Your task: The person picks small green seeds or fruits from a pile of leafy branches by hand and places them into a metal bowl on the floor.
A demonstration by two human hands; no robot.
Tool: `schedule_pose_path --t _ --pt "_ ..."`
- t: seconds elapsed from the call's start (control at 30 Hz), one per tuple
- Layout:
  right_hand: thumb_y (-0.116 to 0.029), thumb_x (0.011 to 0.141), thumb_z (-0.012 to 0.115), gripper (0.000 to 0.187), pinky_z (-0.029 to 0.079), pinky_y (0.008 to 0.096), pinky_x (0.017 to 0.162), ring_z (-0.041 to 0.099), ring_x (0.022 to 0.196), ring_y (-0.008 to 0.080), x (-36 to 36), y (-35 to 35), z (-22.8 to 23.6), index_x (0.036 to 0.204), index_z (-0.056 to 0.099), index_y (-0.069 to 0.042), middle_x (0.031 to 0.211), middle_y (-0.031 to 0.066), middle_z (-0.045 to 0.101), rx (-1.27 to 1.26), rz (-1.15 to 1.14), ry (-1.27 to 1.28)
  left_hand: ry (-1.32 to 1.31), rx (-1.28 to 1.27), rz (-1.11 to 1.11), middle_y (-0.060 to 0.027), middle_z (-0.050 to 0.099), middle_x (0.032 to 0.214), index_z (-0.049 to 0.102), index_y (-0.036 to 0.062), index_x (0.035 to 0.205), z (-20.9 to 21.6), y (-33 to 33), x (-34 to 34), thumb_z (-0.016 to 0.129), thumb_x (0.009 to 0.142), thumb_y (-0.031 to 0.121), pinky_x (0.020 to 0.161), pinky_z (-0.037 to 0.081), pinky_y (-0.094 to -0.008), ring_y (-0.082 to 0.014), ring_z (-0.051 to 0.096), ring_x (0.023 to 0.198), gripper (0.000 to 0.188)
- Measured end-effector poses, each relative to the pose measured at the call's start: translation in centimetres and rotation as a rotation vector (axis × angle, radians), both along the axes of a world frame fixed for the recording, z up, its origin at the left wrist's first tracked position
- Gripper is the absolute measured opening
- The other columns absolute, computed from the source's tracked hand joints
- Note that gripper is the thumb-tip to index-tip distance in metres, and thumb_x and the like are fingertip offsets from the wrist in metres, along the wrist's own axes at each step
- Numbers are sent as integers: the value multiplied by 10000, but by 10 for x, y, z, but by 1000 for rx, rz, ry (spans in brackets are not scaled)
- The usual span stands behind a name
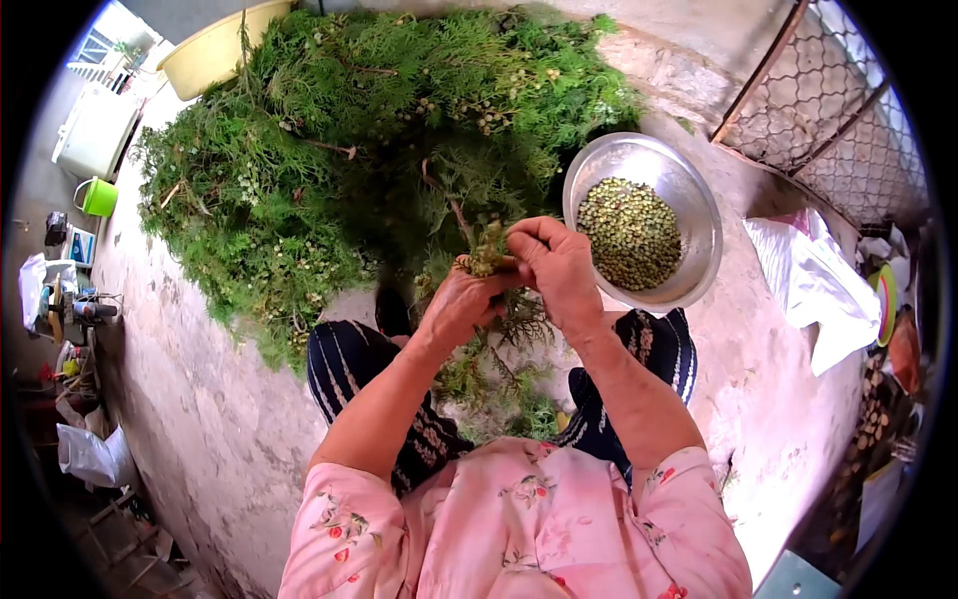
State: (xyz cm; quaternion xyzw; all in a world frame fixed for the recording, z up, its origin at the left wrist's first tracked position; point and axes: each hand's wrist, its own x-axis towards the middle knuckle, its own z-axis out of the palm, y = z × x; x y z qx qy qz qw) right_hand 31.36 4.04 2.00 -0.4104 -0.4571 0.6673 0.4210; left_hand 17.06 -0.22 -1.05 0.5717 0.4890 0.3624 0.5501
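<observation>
My left hand (467,301) is closed around an evergreen sprig (487,252) with a woody stem and small greenish cones. Close beside it, my right hand (559,268) pinches at the same sprig with thumb and fingers together; whatever lies between the fingertips is too small to make out. To the right of my hands stands a wide metal bowl (705,235), partly filled with small round green cones (629,232). A large heap of scale-leaved evergreen branches (249,190) spreads ahead and to the left. Loose sprigs (479,384) lie between my knees.
A yellow tub (215,50) stands behind the heap, and a green bucket (97,197) sits farther left. A wire mesh panel (798,95) rises at the far right, with a white sack (813,280) nearer. Another white sack (95,454) lies at the left.
</observation>
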Motion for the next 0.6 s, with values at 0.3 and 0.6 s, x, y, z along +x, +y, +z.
schedule_pose_path --t 0.3,0.6 --pt "-63 813 581 147 424 205 497 543 627 98 30 -47 -2 925 593 31 845 78 592 -203 136 5 -217 20 45 44 456 628 561 97 901 -2 -48 24 527 817 92 389 267 -202 -32 369 458 90" --pt "-50 790 617 116 427 203 533 523 621 90 19 -86 -47 860 619 41 756 15 548 191 24 -181 -470 -540 237 45 391 556 572 54 816 -7 -76 21 473 767 3 371 199 -214 -32 302 406 122"
